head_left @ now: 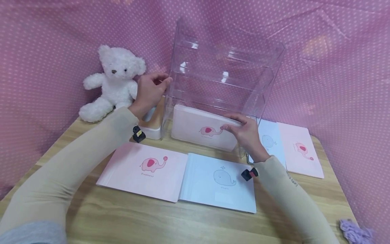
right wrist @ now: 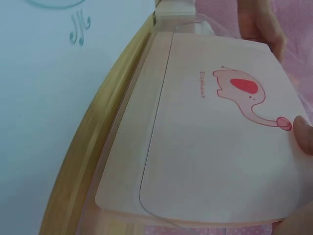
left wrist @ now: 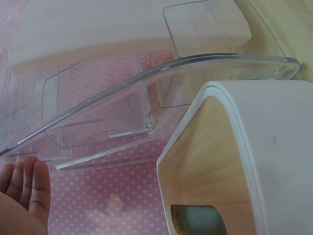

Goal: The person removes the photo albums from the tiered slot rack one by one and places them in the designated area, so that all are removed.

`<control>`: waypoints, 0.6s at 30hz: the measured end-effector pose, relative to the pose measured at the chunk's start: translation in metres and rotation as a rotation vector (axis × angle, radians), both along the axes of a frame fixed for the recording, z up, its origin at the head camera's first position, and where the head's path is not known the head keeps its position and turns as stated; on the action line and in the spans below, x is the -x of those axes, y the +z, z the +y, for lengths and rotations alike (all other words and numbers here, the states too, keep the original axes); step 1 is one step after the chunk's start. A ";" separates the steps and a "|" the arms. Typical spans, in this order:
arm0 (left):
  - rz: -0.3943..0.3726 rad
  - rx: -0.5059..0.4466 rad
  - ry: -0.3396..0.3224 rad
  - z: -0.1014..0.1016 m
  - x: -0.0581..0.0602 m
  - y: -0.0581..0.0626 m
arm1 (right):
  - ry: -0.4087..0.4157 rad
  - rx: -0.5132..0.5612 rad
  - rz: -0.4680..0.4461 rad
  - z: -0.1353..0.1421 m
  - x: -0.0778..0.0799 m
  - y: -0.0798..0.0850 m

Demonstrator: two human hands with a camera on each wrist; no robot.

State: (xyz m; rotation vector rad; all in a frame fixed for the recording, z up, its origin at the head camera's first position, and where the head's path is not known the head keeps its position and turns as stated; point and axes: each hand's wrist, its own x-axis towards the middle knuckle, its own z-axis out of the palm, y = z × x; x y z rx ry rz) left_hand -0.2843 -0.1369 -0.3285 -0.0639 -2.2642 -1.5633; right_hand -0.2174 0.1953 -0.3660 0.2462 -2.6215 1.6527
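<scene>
A clear acrylic rack (head_left: 210,73) with several tiers stands at the back of the table. At its left side panel, my left hand (head_left: 151,88) pinches the edge between thumb and fingers; the left wrist view shows those fingertips by the clear edge (left wrist: 98,95). My right hand (head_left: 246,130) grips a pink elephant book (head_left: 192,127) by its right end, thumb (right wrist: 304,136) on the cover. That book leans upright in the rack's lowest tier, behind a low clear front lip seen in the right wrist view. The right fingers behind the book are mostly hidden.
A pink elephant book (head_left: 131,173) and a blue whale book (head_left: 204,193) lie in front of the rack. More booklets (head_left: 304,159) lie to its right. Left of it are a wood-and-white box (head_left: 152,133) and a white teddy bear (head_left: 117,81). Purple yarn (head_left: 354,232) sits front right.
</scene>
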 end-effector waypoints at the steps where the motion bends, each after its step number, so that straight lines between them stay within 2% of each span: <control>1: -0.001 0.001 0.002 0.000 0.000 0.000 | -0.001 -0.002 -0.006 0.000 0.000 0.000; 10: -0.004 0.001 0.005 -0.001 0.000 -0.001 | -0.042 0.015 -0.075 0.001 0.003 0.000; 14: -0.007 0.009 0.010 -0.001 0.000 -0.001 | -0.072 0.033 -0.122 0.001 0.002 0.004; 18: -0.002 0.014 0.011 -0.001 -0.001 0.000 | -0.093 0.038 -0.122 0.001 -0.001 0.010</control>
